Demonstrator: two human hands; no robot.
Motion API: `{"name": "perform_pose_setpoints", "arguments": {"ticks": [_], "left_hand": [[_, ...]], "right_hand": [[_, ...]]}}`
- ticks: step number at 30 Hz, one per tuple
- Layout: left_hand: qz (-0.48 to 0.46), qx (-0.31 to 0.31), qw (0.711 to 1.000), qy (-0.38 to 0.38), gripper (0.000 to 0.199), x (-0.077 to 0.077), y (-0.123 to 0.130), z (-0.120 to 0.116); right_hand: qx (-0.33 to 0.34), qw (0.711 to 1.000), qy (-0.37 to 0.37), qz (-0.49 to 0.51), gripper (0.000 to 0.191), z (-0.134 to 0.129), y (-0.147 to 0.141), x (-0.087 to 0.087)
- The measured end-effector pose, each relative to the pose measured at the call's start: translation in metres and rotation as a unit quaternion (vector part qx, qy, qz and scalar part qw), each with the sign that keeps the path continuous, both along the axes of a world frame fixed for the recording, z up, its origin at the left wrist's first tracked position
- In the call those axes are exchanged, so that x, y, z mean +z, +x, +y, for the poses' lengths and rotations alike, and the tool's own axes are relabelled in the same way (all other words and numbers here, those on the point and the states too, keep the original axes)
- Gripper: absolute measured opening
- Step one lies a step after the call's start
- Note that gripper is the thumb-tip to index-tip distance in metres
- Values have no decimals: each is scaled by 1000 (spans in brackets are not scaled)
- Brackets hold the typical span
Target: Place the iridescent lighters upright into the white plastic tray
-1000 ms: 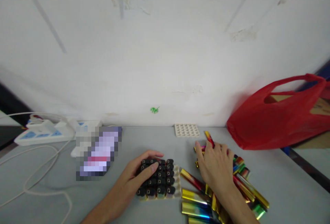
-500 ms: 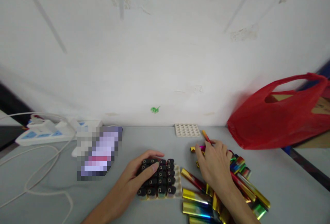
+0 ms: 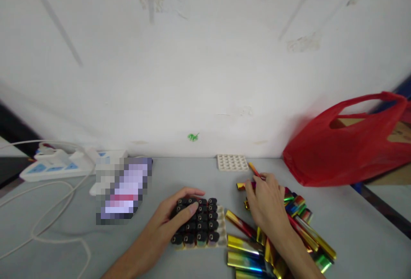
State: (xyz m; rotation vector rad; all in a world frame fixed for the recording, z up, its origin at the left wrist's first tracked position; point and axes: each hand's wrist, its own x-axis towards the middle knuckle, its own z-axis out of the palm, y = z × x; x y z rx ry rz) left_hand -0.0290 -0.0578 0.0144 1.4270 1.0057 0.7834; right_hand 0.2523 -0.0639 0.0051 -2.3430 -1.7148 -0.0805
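Observation:
My left hand [image 3: 173, 219] rests on the left side of a white grid tray [image 3: 221, 227], its thumb lying across several black-capped pieces [image 3: 201, 226] that stand in rows there. The tray's right column holds no black pieces. Over the pile of shiny coloured foil tubes [image 3: 245, 244], my right hand [image 3: 268, 199] reaches down with bent fingers. A thin orange-red piece [image 3: 254, 169] sticks out beyond its fingertips; what the fingers grip is hidden beneath the hand.
A second white grid tray [image 3: 232, 163] lies by the wall. To the right sits a red plastic bag [image 3: 340, 150]. At the left are a power strip [image 3: 53, 168], white cables [image 3: 61, 241] and a pixelated phone [image 3: 128, 189].
My right hand has shifted very slightly, and the thin orange-red piece beyond its fingers has moved a little to the left. My left hand stays where it was.

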Motion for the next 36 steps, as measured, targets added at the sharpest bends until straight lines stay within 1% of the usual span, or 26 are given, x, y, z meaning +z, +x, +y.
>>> {"name": "perform_pose_setpoints", "arguments": {"ticks": [5, 11, 14, 17, 19, 21, 24, 26, 28, 31, 33, 34, 36], "left_hand": [[5, -1, 1000, 0, 42, 3, 0, -1], [4, -1, 1000, -2, 42, 3, 0, -1], [1, -5, 1000, -1, 41, 1, 0, 1], [2, -10, 1000, 1, 42, 1, 0, 1], [4, -10, 1000, -1, 43, 0, -1, 1], [5, -9, 1000, -5, 45, 0, -1, 1], [0, -14, 1000, -15, 46, -1, -2, 0], [-12, -25, 999, -32, 47, -2, -3, -1], [-34, -41, 997, -64, 50, -3, -4, -2], [-76, -72, 990, -93, 62, -5, -5, -2], [-98, -98, 987, -86, 76, -8, -6, -1], [-106, -109, 985, -77, 83, -10, -6, 0], [-117, -122, 984, -55, 93, -15, -8, 3]], "right_hand": [[-4, 1000, -7, -16, 40, 0, 0, 0], [-24, 999, 11, -18, 38, 3, 4, -5], [-21, 999, 44, -20, 43, 5, 12, -14], [1, 997, 75, -8, 47, 6, 22, -23], [14, 995, 101, 14, 45, 7, 27, -26], [20, 991, 127, 34, 40, 8, 27, -23], [31, 979, 186, 76, 30, 9, 21, -12], [51, 964, 232, 123, 25, 8, 15, -3], [76, 942, 264, 191, 25, 5, 9, 7], [111, 905, 254, 323, 34, -2, -2, 17], [131, 867, 221, 427, 41, -5, -10, 19], [141, 843, 202, 479, 42, -6, -15, 19], [163, 780, 171, 580, 43, -7, -23, 18]]}}
